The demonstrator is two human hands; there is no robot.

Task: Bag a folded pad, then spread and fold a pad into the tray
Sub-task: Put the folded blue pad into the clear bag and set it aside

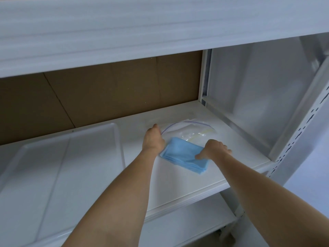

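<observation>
Nearest the person, the folded light-blue fabric pad (183, 156) lies flat on the white metal shelf (187, 182), a layered rectangle whose long axis runs from its near-right corner up to its far-left corner, so its far short end points at the bag's mouth. The right hand (212, 149) grips the pad's right edge, thumb on top and fingers curled over the far side. It has the only hold on the pad and is the hand placed to push it.

Just across the pad, the left hand (154, 139) rests beside its far-left corner with fingers curled forward onto the lip of the clear plastic zip bag (188, 130); whether it pinches the lip or only pins it I cannot tell.

The bag lies just beyond both sets of fingertips, its purple-lined opening arching up, seemingly facing the pad. The pad's far end touches or overlaps the mouth, so the coming slide should go away from the body and slightly left.

Left of the left hand sits the white rectangular plastic tray (114, 136).
</observation>
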